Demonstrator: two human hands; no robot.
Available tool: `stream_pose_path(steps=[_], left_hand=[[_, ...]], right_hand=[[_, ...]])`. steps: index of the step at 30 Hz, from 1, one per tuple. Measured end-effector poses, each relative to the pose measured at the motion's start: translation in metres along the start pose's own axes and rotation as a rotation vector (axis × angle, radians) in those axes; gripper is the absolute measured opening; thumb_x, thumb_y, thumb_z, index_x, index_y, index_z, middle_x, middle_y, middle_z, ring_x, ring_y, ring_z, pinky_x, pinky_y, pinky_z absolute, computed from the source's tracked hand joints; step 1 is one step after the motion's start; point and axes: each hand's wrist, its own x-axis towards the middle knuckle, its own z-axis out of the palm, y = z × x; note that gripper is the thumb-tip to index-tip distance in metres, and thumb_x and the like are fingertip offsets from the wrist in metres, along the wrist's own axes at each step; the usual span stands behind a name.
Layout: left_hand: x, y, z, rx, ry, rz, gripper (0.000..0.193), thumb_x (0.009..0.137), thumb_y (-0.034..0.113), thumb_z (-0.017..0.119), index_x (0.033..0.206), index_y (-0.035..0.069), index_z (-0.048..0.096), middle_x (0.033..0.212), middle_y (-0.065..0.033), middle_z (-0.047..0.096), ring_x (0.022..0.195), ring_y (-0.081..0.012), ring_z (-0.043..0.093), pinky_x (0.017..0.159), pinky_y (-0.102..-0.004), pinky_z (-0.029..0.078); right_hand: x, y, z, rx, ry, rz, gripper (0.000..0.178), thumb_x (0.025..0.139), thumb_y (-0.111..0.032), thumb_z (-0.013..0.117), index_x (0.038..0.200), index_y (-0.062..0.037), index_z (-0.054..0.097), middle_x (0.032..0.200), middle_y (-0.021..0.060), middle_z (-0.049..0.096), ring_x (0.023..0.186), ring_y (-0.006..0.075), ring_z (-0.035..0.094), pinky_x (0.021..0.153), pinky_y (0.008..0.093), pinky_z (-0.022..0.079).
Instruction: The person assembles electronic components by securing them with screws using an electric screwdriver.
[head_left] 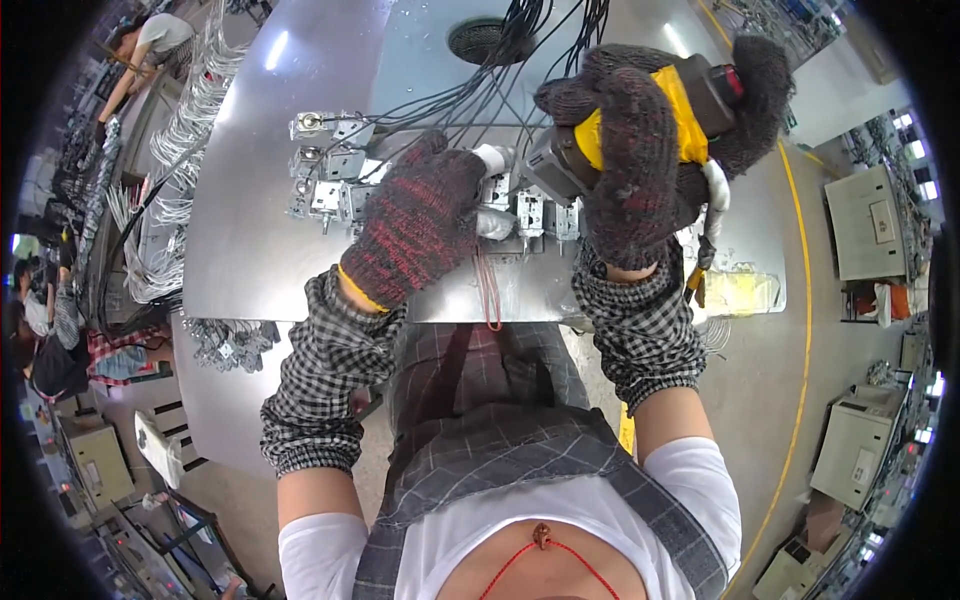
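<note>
My left hand (418,222), in a dark red-and-black knit glove with white-wrapped fingertips, closes on a small metal part (496,194) in a row on the table. Just to its left sit several silvery metal units (328,195) with boxy housings. Gloved in the same dark knit, my right hand (632,150) is wrapped round a dark power tool (688,112) bound with yellow tape. The tool's boxy grey end (556,168) points left, above more metal units (530,212). Black cables (440,112) run from the parts to the table's far side. The gloves hide the exact grip.
The shiny metal table (245,220) has a round dark grille (490,40) at its far side. White cables (185,170) hang in bundles at left. A yellowish clear packet (740,292) lies at the right edge. A reddish loop (487,290) hangs over the front edge. Another person (160,50) works far left.
</note>
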Motion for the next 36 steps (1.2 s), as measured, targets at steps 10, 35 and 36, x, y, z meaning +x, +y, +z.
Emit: stream_pose_path(steps=[10, 35, 36], left_hand=[[-0.022, 0.007, -0.013, 0.227, 0.087, 0.022, 0.071, 0.074, 0.052, 0.074, 0.124, 0.004, 0.058, 0.096, -0.0103, 0.064, 0.091, -0.0298, 0.059, 0.086, -0.0493, 0.045], [-0.029, 0.002, -0.015, -0.334, 0.138, -0.186, 0.065, 0.067, 0.022, 0.088, 0.123, 0.006, 0.060, 0.099, -0.0098, 0.068, 0.081, -0.0196, 0.066, 0.071, -0.0316, 0.053], [-0.024, 0.005, -0.014, -0.321, 0.131, -0.147, 0.065, 0.067, 0.023, 0.088, 0.123, 0.006, 0.060, 0.099, -0.0097, 0.069, 0.083, -0.0188, 0.066, 0.071, -0.0315, 0.053]], right_hand=[[-0.038, 0.045, -0.026, -0.490, -0.466, 0.042, 0.068, 0.100, -0.024, 0.052, 0.154, -0.0038, 0.017, 0.159, 0.0173, 0.021, 0.147, 0.0289, 0.024, 0.122, 0.0412, 0.023], [0.001, 0.004, -0.018, 0.276, 0.054, -0.080, 0.051, 0.096, -0.022, 0.061, 0.138, -0.0001, 0.042, 0.108, 0.0185, 0.063, 0.096, 0.0310, 0.068, 0.074, 0.0362, 0.062], [-0.001, 0.004, -0.020, 0.258, 0.051, -0.074, 0.051, 0.096, -0.022, 0.061, 0.138, 0.0004, 0.042, 0.108, 0.0182, 0.063, 0.097, 0.0309, 0.068, 0.074, 0.0358, 0.062]])
